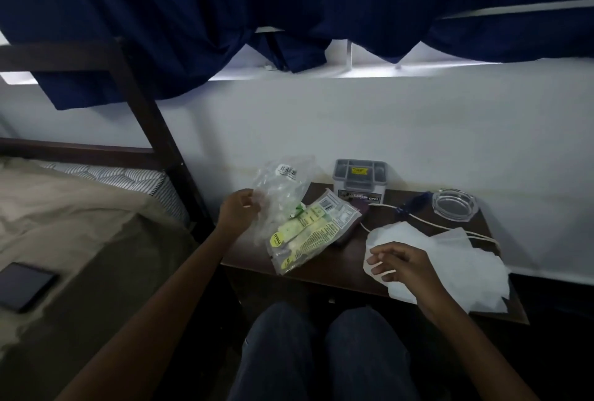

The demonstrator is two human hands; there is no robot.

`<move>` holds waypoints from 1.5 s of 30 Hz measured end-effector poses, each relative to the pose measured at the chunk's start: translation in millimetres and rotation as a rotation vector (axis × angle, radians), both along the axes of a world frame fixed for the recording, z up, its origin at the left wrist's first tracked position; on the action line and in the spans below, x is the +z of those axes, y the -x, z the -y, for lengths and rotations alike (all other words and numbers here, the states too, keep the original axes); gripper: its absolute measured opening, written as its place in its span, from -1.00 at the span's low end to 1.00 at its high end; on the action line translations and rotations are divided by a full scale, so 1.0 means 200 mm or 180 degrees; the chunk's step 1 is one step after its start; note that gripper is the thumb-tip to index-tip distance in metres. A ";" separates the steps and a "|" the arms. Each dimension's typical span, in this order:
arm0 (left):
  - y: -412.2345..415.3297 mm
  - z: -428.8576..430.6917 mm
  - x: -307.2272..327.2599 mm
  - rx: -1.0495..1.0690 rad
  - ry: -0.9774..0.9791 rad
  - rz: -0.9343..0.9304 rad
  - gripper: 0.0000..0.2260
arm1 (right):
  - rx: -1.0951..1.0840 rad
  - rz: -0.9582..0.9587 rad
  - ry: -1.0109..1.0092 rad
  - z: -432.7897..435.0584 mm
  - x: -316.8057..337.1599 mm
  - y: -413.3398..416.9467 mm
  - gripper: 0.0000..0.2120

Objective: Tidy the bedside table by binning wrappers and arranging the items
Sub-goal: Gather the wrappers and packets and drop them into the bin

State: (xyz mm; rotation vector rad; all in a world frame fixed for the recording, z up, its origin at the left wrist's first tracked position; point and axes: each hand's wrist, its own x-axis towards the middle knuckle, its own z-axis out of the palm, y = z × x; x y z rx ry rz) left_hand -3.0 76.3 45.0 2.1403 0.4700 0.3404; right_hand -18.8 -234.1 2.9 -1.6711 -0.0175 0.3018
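Note:
My left hand (238, 210) pinches a clear crinkled plastic wrapper (283, 188) with a barcode sticker, held up above the left end of the dark bedside table (337, 272). Below it a yellow-green printed wrapper (308, 233) lies on the table and hangs over the front edge. My right hand (401, 264) hovers over white tissue paper (450, 259) at the table's right, fingers loosely curled and touching the paper's left edge; I cannot tell if it grips it.
A grey-lidded plastic box (360, 180) stands at the back against the wall. A glass ashtray (454, 204), a dark blue small object (414, 203) and a white cord (427, 223) lie at the back right. A bed with a phone (25, 285) is left.

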 end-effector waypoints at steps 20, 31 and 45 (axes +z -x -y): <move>0.05 1.51 0.05 -0.2325 0.0882 -0.0145 -0.66 | -0.0434 0.1774 0.1807 0.87 0.33 0.03 -0.40; 0.11 1.89 -0.11 -0.2564 0.1042 -0.0500 -0.80 | -0.2076 0.0984 0.3706 1.68 -0.25 0.25 -0.74; 0.05 1.59 -0.14 -0.2089 0.0965 -0.0342 -0.79 | -0.0702 -0.0645 0.2925 1.59 -0.58 0.25 -0.82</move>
